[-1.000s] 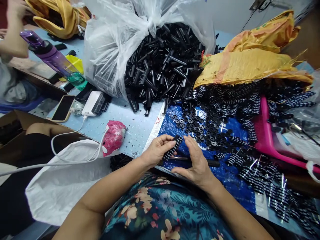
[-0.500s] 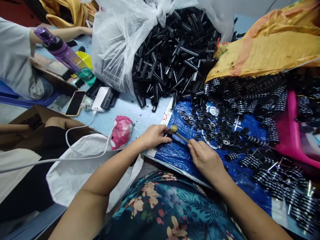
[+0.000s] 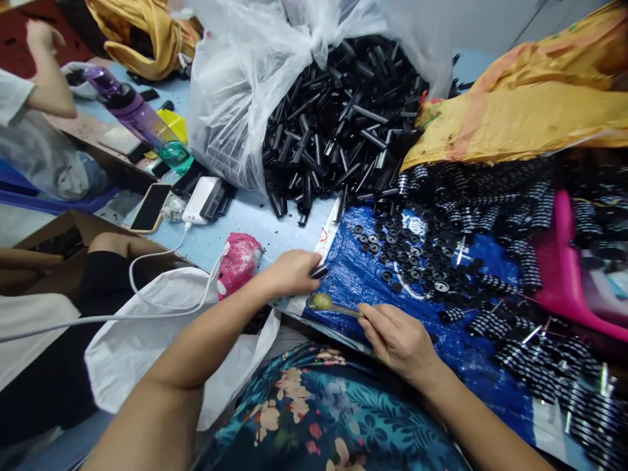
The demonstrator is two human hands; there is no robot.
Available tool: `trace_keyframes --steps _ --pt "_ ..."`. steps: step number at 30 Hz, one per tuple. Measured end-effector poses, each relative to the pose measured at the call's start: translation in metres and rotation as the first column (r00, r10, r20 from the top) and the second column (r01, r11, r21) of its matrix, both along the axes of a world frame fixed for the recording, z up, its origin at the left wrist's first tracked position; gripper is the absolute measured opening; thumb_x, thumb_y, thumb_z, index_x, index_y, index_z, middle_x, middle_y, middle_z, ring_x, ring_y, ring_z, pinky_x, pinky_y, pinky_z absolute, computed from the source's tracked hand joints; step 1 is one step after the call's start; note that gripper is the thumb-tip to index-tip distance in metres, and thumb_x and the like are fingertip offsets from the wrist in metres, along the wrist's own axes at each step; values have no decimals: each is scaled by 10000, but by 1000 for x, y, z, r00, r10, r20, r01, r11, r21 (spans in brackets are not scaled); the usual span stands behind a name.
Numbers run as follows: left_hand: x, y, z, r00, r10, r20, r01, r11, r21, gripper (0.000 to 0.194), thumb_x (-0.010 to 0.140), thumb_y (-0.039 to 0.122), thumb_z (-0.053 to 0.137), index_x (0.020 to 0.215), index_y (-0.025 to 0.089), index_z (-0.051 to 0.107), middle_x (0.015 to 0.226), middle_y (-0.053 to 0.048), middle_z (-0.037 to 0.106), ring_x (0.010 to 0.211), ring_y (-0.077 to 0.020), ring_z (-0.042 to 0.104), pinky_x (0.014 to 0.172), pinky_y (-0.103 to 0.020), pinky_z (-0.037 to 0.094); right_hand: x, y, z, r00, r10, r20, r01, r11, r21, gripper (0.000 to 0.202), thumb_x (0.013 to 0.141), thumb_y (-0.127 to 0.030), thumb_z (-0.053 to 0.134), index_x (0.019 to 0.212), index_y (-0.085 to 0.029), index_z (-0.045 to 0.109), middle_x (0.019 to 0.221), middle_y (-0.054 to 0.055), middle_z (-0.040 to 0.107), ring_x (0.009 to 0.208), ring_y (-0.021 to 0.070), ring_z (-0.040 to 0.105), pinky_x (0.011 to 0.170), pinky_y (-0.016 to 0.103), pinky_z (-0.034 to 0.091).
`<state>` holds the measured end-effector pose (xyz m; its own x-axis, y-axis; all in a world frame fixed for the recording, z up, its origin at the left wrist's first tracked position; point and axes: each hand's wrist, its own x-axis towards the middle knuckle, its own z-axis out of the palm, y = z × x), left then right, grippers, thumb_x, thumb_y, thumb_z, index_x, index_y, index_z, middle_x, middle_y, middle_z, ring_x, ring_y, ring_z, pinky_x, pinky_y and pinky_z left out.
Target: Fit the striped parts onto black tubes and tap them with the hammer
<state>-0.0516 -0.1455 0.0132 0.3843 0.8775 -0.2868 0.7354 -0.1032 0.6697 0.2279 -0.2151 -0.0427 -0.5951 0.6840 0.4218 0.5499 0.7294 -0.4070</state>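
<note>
Your hammer has swung down toward the table's near edge; half a second ago its yellow end was up by your left fingertips. Your left hand has slid a little left, and a co-worker's arm, which was stretched out, is now bent up.

Your right hand is closed tight on the hammer's thin handle. Your left hand pinches a small black piece, which pokes out past the fingers, so most of it is hidden. The hammer's end is just below that piece, and they are apart. Both are over the left part of the blue sheet.

Lots of little black rings lie on the sheet, past your right hand. Dotted rolls are heaped to the right, near a pink bin. Behind the rings, a big clear bag is full of black tubes, and a yellow sack is beside it. Near your left arm is a pink bundle, with a white cable touching it.
</note>
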Motion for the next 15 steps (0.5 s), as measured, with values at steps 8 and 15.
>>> trace_keyframes --steps 8,15 --pt "-19 24 28 999 -3 41 3 1000 2 330 765 486 734 911 190 716 782 -31 680 699 -180 575 637 -263 381 11 13 0 988 -106 109 110 993 -33 169 975 -316 596 1015 -196 708 929 80 709 820 206 655 744 361 545" --pt "69 131 -18 915 382 -127 -305 864 400 154 833 293 610 875 179 706 841 -105 712 817 -249 627 704 -316 396 59 90 29 919 -385 87 379 922 76 232 1029 -343 480 1116 -219 655 983 63 711 861 193 669 808 318 535"
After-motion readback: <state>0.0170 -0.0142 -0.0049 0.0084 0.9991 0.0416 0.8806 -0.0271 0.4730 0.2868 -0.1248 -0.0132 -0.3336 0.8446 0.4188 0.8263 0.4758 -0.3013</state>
